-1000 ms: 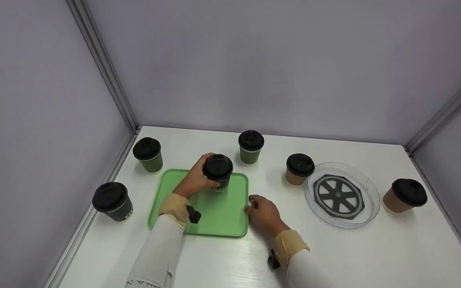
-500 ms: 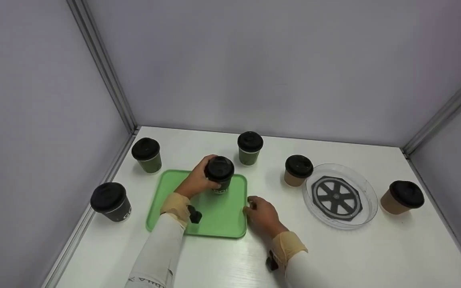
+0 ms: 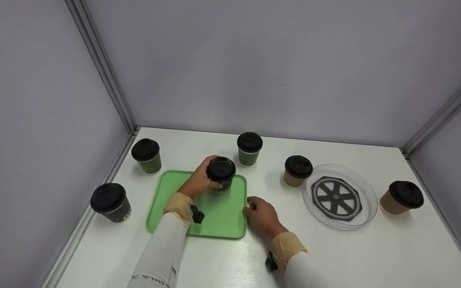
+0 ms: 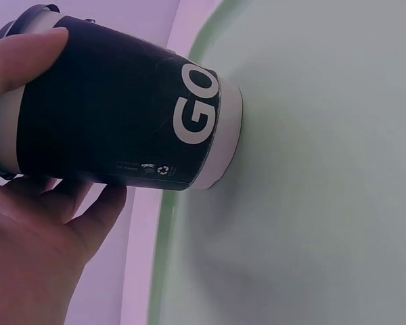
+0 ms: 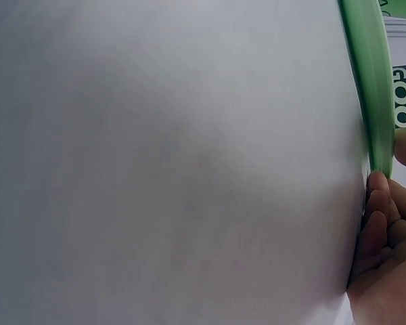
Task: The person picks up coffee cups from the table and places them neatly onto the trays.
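Left grip [image 3: 199,179] holds one cup [image 3: 221,173] of six; right grip [image 3: 264,217], one tray [image 3: 220,218].

1. You face a plain, grey-lilac back wall [image 3: 254,72] across the top of the frame.
2. A similar left wall [image 3: 34,112] fills your left edge; a right wall [image 3: 454,160] shows at far right.
3. Grey corner strips, left strip [image 3: 99,60] and right strip [image 3: 446,109], slant toward you.
4. Your white table [image 3: 374,260] spans the lower half, its surface softly shiny at bottom centre.
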Tool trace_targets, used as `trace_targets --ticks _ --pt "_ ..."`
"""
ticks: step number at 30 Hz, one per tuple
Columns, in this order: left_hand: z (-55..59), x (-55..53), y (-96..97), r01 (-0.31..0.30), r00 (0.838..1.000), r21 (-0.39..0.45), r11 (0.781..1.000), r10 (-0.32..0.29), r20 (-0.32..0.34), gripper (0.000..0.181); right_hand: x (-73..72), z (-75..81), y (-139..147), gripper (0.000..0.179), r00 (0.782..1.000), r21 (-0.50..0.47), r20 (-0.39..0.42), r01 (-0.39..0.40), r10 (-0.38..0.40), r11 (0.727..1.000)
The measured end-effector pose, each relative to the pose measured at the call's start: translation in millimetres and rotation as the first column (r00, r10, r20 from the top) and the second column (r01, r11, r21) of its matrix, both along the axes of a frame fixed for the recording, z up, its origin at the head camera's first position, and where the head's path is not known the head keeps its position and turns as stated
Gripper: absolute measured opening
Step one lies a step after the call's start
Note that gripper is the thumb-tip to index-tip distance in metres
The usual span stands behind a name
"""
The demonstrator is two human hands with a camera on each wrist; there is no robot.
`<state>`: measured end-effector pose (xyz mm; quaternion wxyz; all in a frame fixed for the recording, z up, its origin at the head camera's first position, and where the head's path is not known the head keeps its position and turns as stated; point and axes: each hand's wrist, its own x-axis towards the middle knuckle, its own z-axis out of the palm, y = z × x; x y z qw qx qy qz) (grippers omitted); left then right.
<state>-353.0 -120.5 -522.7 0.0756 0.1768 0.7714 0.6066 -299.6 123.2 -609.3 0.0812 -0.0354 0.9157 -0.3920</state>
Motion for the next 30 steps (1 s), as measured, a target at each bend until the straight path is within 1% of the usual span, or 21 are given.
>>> trace_targets --ticks 3,6,10,12,16,20,26,30 --pt "-1.7 -4.0 0.3 0.023 1.000 0.001 1.000 -0.023 0.008 0.093 0.2 -0.3 1 0.039 1.000 0.004 -0.016 0.001 -0.001 1.000" --pt "-12.7 -11.6 -0.8 0.026 0.999 0.015 1.000 -0.026 0.025 0.095 0.4 -0.2 1 0.038 1.000 0.003 -0.015 0.002 -0.002 1.000" --pt "-29.6 -20.3 -2.7 -0.002 1.000 0.027 1.000 0.001 0.023 0.097 0.0 0.6 0 0.039 1.000 -0.004 -0.010 0.001 -0.001 1.000" --pt "-33.7 -21.6 -3.2 -0.014 1.000 0.023 1.000 0.014 0.019 0.097 -0.2 0.9 0 0.039 1.000 -0.001 -0.012 -0.003 0.003 1.000" --pt "-36.4 -21.5 -2.9 -0.034 0.999 0.021 0.999 0.033 0.027 0.099 -0.5 0.8 -1 0.039 1.000 -0.002 -0.014 -0.005 0.005 1.000" --pt "-38.7 -21.1 -2.8 -0.038 0.999 0.036 0.999 0.036 0.029 0.101 -0.3 -1.1 0 0.039 1.000 -0.011 -0.021 0.000 -0.001 1.000" --pt "-41.1 -20.5 -3.9 0.010 0.999 0.156 0.988 -0.016 0.036 0.107 -0.7 -3.1 1 0.039 0.999 -0.006 -0.042 -0.007 0.007 1.000" --pt "-40.7 -19.6 -5.4 0.027 0.999 0.179 0.983 -0.034 0.034 0.107 -0.4 -1.9 0 0.040 0.999 -0.008 -0.032 -0.004 0.004 1.000"
